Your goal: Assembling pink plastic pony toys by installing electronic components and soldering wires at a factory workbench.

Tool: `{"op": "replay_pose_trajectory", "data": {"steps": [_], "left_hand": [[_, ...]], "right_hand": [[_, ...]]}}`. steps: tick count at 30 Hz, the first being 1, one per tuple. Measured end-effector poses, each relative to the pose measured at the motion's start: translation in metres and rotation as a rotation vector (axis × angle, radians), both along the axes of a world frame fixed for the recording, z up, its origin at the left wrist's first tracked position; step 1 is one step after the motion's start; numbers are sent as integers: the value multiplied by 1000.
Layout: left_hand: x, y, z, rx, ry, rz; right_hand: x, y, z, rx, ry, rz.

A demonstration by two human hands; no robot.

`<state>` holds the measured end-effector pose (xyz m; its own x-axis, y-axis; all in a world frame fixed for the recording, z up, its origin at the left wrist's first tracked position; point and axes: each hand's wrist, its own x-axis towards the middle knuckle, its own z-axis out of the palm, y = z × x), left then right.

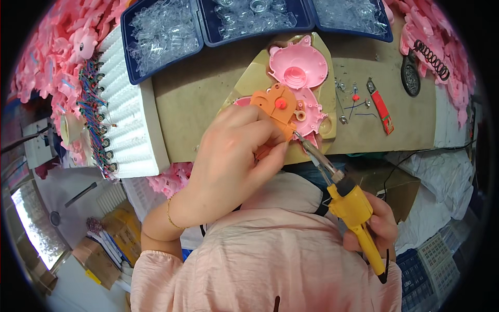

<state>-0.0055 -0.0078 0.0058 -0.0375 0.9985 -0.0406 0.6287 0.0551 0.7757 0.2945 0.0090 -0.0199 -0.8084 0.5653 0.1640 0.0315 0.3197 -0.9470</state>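
In my right hand (378, 221) is a yellow soldering gun (352, 208), its metal tip pointing up and left to the lower end of an orange plastic plate (276, 106). My left hand (234, 151) is closed in a pinch at the near edge of this plate, beside the tip. What its fingers hold is hidden behind them. A red round part sits on the plate. Under and around it lie pink molded toy shells, one of them a bowl-shaped half (301, 63). These shells rest in a yellowish fixture block (249, 78).
Blue bins (202, 23) of clear plastic parts line the back. Left, a white foam tray (130, 125) holds wired components (99, 130). To the right lie a red-handled cutter (382, 106), small wired parts, a black oval piece (410, 75) and a spring (431, 60). Pink toy parts pile up on both sides.
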Motion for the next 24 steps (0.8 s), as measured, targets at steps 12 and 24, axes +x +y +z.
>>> {"op": "replay_pose_trajectory", "data": {"steps": [12,24], "left_hand": [[2,3,0,1,34,1],[1,0,1,-11,26,8]], "right_hand": [[-19,14,23,-661,-329,-9],[-25,7,7,318,19,-41]]}}
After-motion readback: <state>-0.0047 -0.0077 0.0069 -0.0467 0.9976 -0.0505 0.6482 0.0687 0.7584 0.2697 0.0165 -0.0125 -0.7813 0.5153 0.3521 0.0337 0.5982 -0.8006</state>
